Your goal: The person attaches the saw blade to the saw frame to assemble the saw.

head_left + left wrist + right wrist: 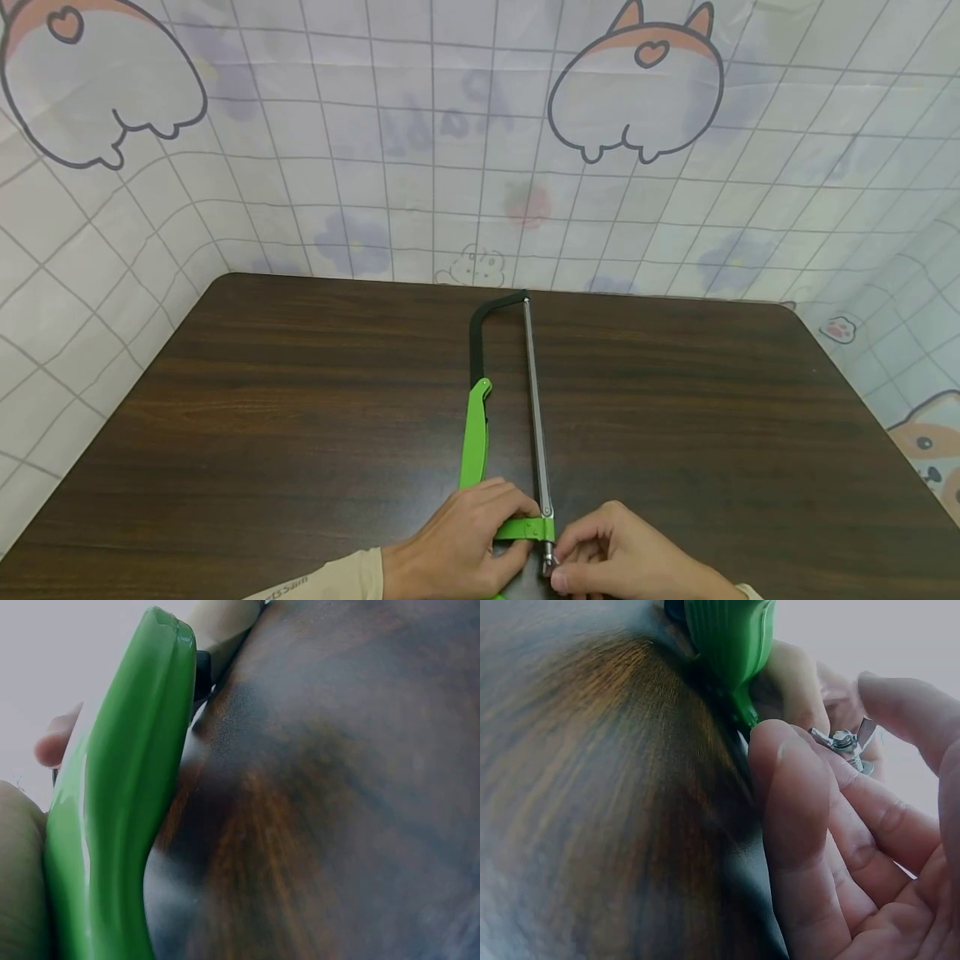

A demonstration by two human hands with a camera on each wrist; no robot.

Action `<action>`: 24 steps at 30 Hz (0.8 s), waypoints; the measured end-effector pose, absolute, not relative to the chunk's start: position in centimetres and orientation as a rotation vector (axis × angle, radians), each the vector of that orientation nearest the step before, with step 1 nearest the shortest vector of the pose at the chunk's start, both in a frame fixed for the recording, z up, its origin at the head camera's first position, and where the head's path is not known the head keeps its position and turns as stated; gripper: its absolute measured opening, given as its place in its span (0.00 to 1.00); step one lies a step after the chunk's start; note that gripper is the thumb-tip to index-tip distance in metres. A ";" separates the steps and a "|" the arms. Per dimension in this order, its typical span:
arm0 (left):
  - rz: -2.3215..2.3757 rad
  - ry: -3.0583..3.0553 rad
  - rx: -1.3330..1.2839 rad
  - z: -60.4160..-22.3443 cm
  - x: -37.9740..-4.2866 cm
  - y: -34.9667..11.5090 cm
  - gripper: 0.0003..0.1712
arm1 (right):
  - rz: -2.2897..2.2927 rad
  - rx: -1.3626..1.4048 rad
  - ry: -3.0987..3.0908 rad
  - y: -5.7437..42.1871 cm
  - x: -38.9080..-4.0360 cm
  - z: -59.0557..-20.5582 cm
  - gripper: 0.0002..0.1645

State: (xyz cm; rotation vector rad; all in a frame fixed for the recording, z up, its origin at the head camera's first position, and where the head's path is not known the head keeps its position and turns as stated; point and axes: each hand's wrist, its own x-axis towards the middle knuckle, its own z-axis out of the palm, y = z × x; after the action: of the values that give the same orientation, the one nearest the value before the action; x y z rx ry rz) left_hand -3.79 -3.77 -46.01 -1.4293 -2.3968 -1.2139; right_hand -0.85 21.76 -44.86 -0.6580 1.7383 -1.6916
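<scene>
A hacksaw with a green handle section (pixel 474 442), a black front bow (pixel 477 337) and a long silver bar (pixel 536 400) lies on the table, its bow toward the wall. My left hand (pixel 465 542) grips the green frame at the near end, its fingers by the green crosspiece (pixel 525 528). The green handle (pixel 120 795) fills much of the left wrist view. My right hand (pixel 630 558) has its thumb and fingers about the metal wing nut (pixel 843 741) on the threaded end of the saw. In the right wrist view the fingertips are right at the nut's wings.
The dark wood-grain table (pixel 300 400) spreads to both sides of the saw and up to the back wall. A white gridded sheet with cartoon prints (pixel 450 167) covers the walls behind and at the sides.
</scene>
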 end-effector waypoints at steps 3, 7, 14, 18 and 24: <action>-1.219 -2.396 -1.432 -46.0 -3.8 -3.8 0.08 | -1.680 -0.672 1.746 21.7 -0.9 -44.8 0.14; -1.243 -2.405 -1.429 -46.0 -3.8 -3.8 0.08 | -1.683 -0.687 1.735 21.7 -0.9 -44.8 0.16; -1.274 -2.435 -1.413 -45.9 -3.7 -3.8 0.08 | -1.703 -0.729 1.701 21.8 -1.0 -44.9 0.16; -1.277 -2.441 -1.410 -45.9 -3.8 -3.8 0.08 | -1.707 -0.714 1.686 21.9 -1.0 -45.0 0.15; -1.274 -2.432 -1.410 -45.9 -3.8 -3.7 0.08 | -1.730 -0.719 1.656 22.0 -1.1 -45.1 0.15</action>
State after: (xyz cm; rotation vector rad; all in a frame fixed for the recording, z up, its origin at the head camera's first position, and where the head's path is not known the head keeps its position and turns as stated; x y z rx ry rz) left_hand -3.76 -3.73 -45.90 -1.4098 -2.4323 -1.2745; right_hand -1.08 21.97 -45.09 -0.7189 1.6555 -1.7299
